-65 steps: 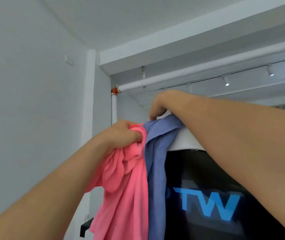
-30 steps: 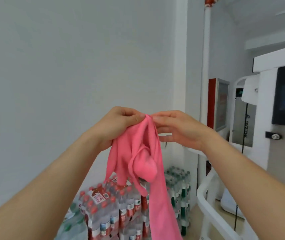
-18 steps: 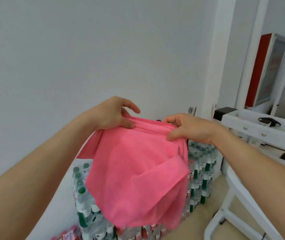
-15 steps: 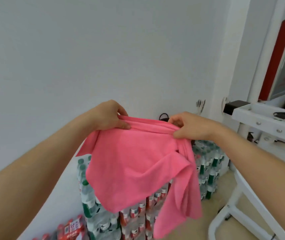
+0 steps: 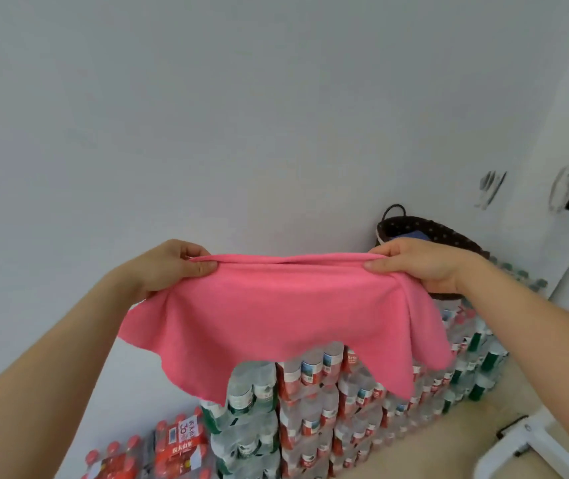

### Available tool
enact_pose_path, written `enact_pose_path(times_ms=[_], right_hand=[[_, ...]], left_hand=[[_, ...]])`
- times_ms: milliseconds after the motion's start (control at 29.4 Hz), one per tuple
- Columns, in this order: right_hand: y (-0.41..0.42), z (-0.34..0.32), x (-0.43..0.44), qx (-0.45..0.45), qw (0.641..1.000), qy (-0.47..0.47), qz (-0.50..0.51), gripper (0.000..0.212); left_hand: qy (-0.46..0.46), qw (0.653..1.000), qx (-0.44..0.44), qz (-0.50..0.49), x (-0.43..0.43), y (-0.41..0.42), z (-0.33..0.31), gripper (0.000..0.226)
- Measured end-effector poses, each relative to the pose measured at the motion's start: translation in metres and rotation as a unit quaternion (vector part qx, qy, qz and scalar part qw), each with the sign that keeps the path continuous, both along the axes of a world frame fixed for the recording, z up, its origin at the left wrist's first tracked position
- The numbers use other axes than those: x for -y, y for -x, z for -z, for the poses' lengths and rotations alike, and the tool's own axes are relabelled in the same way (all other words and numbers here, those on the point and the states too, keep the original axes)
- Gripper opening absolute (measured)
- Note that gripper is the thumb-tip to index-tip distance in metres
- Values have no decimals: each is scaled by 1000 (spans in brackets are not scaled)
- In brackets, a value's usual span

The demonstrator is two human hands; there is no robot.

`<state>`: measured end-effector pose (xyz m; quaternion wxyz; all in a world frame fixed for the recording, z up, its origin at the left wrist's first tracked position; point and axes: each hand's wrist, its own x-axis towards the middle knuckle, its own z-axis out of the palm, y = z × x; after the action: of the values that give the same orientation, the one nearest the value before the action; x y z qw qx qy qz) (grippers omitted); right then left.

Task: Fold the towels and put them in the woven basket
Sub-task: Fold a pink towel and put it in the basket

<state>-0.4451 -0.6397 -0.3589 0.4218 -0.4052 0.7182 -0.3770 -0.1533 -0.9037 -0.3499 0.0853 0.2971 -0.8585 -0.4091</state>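
Stacked packs of bottled water (image 5: pixel 310 409) stand against the white wall (image 5: pixel 241 98). Before them, my left grip (image 5: pixel 172 267) and right grip (image 5: pixel 418 264) each pinch the top edge of the pink towel (image 5: pixel 276 323), holding it spread wide. Behind my right grip sits the woven basket (image 5: pixel 456 236).

The red bottle pack (image 5: pixel 181 444) label reads "农夫山泉"; other labels are illegible.
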Motion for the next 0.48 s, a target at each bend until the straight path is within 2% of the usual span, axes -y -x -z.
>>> enact_pose_path(times_ms=[102,170,238,306,374,408,476], right_hand=[[14,22,56,-212,976,-42,-3,11],[22,22,94,-324,944,-44,36,18],[26,12,124,-426,896,10,124,23],[30,3,145,-485,840,84,229,22],[36,3,155,-513,791,140,304,20],[38,8,159,-520,777,148,323,19],[44,35,161,-532,772,129,324,11]], left_hand=[[161,985,-27,-62,51,21,28,14],[258,956,-93,-110,76,38,34,14],[325,916,-171,-160,94,45,31,17],[348,887,-243,-185,112,45,26,19],[376,866,-277,-181,125,43,29,28],[398,858,-279,-163,128,42,37,30],[434,861,-248,-93,129,41,67,30]])
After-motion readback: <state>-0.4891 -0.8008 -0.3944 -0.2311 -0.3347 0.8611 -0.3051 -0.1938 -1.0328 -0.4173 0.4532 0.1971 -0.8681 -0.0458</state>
